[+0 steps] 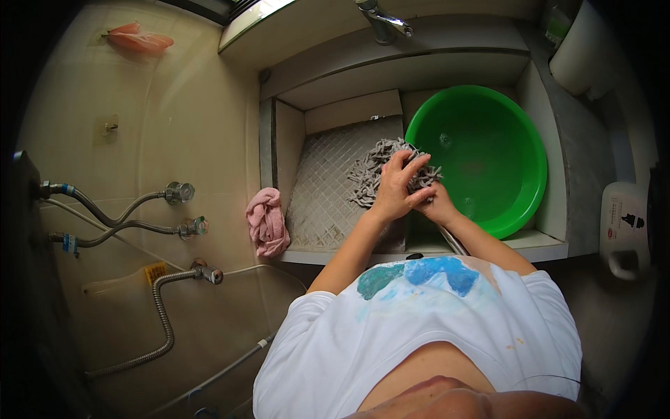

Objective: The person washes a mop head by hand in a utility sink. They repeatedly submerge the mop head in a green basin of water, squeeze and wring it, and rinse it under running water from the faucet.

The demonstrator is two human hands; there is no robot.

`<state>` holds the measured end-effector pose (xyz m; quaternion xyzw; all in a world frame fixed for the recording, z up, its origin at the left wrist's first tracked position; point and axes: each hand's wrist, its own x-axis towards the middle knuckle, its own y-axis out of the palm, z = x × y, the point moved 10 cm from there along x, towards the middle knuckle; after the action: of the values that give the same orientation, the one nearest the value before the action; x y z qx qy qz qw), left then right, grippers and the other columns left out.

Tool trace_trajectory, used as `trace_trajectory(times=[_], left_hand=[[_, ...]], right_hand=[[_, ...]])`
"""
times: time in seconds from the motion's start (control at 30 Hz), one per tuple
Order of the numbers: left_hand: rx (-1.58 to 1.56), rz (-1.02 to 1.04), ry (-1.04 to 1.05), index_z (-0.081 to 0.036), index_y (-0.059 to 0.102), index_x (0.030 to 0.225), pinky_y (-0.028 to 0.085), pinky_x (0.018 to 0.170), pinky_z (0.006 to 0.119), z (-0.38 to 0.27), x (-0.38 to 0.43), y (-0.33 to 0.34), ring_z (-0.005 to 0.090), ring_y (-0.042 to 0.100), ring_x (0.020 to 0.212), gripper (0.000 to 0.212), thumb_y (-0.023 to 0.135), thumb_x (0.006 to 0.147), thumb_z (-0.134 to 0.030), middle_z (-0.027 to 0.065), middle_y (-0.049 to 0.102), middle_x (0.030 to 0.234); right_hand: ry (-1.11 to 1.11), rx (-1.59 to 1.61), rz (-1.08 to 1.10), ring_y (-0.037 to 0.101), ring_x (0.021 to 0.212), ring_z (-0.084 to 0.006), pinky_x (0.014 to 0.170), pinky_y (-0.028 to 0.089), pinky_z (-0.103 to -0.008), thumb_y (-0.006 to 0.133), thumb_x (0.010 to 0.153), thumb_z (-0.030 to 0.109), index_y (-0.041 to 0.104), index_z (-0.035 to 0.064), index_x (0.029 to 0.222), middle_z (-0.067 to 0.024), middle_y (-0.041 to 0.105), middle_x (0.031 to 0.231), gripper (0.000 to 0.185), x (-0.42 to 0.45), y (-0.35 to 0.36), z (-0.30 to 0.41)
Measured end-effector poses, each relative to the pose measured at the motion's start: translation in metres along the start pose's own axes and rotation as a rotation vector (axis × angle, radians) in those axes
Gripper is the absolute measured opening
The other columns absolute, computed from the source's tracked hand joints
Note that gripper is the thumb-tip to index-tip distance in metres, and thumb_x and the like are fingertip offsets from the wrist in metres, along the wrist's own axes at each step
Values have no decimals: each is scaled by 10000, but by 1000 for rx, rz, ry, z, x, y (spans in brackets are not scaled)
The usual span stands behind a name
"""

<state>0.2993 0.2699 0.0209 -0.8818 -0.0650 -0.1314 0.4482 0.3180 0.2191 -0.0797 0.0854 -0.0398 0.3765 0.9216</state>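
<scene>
A string mop head with grey, ropy strands lies over the left rim of the green basin. My left hand is around the strands from above, its thumb and fingers spread across them. Lower and to the right, my right hand grips the mop where the head meets the handle; strands and my left thumb partly hide its fingers. A shiny metal mop handle runs from beneath my right wrist back toward my body. Water with a few patches of bubbles stands in the green plastic basin.
The basin sits in a tiled sink with a ridged slab at its left. A pink cloth hangs on the front left corner. Behind rises a chrome faucet. Hoses line the left wall; a white jug stands right.
</scene>
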Motion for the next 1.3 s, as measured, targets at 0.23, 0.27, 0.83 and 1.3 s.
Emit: trace_trajectory(times=[0.23, 0.27, 0.83, 1.3], left_hand=[[-372, -309, -175, -13, 580, 859, 441, 691, 250, 71, 5, -20, 147, 543, 773, 65, 600, 798, -6, 61, 559, 824], [-444, -371, -258, -13, 585, 881, 442, 704, 249, 91, -4, -21, 144, 545, 790, 81, 601, 801, -16, 61, 566, 839], [237, 43, -154, -164, 564, 1183, 253, 973, 557, 35, 18, 5, 320, 329, 1280, 366, 507, 869, -342, 82, 429, 1344], [83, -31, -261, -101, 343, 1365, 320, 988, 453, 62, -32, 2, 379, 328, 1268, 527, 465, 898, -311, 226, 263, 1418]], right_hand=[[27, -261, -32, 482, 1127, -276, 963, 365, -348, 761, 673, 238, 338, -7, 1297, -179, 490, 1218, 793, 4, -3, 7], [-2, -236, -49, 471, 1138, -277, 970, 357, -348, 762, 671, 240, 329, -8, 1304, -181, 479, 1228, 805, 6, -3, 5], [-45, -212, -85, 422, 1205, -311, 1005, 344, -364, 716, 718, 200, 260, -6, 1358, -210, 393, 1314, 812, 5, -5, -3], [-28, -186, -64, 441, 1190, -297, 996, 348, -356, 707, 726, 245, 253, 7, 1373, -209, 419, 1301, 825, 7, -6, -3]])
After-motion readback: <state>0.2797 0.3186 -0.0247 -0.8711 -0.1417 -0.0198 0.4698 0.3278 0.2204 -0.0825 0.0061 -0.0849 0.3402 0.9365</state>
